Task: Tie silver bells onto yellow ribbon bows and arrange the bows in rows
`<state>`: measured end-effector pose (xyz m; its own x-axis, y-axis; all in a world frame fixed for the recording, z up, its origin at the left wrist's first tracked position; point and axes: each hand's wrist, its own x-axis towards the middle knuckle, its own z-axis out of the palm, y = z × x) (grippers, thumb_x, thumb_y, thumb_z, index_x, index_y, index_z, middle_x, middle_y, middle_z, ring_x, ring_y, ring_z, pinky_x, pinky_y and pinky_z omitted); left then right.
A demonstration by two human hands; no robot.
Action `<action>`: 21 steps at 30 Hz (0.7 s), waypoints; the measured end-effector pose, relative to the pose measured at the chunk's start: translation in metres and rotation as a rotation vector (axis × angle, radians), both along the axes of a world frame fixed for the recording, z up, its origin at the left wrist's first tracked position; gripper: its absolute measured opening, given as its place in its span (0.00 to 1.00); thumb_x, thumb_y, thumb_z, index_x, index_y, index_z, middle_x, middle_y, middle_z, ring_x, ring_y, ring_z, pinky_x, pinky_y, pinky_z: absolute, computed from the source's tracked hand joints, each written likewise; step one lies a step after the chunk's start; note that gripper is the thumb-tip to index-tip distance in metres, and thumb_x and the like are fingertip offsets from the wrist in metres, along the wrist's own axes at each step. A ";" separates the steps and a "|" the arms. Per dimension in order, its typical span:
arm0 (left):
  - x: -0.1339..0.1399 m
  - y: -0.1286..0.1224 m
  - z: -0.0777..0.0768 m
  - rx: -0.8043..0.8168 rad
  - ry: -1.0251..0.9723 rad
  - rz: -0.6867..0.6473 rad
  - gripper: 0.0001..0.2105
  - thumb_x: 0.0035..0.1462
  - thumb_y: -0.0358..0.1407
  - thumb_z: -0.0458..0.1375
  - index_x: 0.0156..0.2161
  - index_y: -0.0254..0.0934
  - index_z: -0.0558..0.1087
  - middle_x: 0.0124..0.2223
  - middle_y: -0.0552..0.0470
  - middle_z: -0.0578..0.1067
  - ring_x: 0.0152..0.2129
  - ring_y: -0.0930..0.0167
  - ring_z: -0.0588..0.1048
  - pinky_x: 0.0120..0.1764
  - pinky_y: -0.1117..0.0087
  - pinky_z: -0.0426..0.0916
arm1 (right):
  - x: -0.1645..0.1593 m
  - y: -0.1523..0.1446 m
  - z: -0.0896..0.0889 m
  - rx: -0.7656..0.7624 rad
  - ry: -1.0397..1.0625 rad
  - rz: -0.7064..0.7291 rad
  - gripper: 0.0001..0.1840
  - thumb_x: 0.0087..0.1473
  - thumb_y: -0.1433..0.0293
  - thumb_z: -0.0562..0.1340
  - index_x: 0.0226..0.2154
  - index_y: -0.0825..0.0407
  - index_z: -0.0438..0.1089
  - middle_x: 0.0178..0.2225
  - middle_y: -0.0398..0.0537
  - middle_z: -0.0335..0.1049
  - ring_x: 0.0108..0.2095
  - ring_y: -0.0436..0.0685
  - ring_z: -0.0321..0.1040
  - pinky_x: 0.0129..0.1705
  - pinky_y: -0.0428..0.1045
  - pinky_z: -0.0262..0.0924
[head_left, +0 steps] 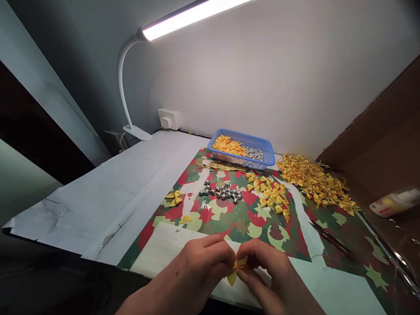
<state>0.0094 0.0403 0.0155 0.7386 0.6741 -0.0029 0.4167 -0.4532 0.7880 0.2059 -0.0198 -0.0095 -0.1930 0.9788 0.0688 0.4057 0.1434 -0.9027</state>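
Note:
Close to the table's near edge, a small yellow ribbon bow (233,276) is pinched between my two hands. My left hand (206,258) has its fingers closed on the bow's left side, and my right hand (267,267) grips its right side with thumb and forefinger. Part of the bow is covered by the fingertips. Beneath both hands lies a pale sheet (157,249). Ahead of them are a loose yellow ribbon piece (186,219), a few bows (175,198), a cluster of silver bells (226,191) and a group of finished-looking yellow bows (271,192).
A blue basket (241,132) at the back holds yellow ribbon pieces and silver bells. Gold twist ties (223,166) lie before it. To the right are a heap of bows with ties (311,179), dark tweezers (330,238) and a white bottle (393,202). A lamp (122,78) stands left.

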 end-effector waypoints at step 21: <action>0.000 0.001 -0.006 -0.049 0.050 -0.063 0.11 0.62 0.22 0.47 0.33 0.41 0.60 0.33 0.58 0.66 0.27 0.72 0.63 0.30 0.73 0.59 | 0.007 0.009 -0.008 0.190 -0.314 0.149 0.09 0.60 0.77 0.50 0.32 0.48 0.57 0.28 0.41 0.60 0.28 0.52 0.59 0.30 0.46 0.52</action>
